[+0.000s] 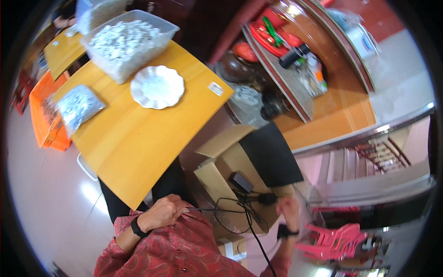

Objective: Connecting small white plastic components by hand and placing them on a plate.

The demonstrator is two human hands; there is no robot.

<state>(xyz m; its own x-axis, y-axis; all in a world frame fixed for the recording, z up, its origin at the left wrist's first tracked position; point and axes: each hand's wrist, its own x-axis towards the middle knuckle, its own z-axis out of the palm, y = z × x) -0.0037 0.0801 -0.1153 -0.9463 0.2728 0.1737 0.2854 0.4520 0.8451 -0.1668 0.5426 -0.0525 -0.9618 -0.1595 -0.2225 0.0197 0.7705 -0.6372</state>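
Observation:
My left hand (162,213) is closed in front of the red patterned shirt, with a thin black cable (207,210) running out of its fingers. Loops of this cable hang above an open cardboard box (210,182). A black power adapter (241,182) shows among the loops, over the box opening; whether it rests on anything is unclear. At the box's right side my right hand (288,210), somewhat blurred, has its fingers curled against a black plug (266,198) on the cable. One cable strand drops toward the lower edge.
A yellow table (134,143) holds a clear plastic bin (152,48) of small pale pieces, a white scalloped plate (157,87) and a filled plastic bag (79,107). An orange crate (41,124) stands left, shelves (295,94) upper right, pink plastic chairs (334,240) lower right.

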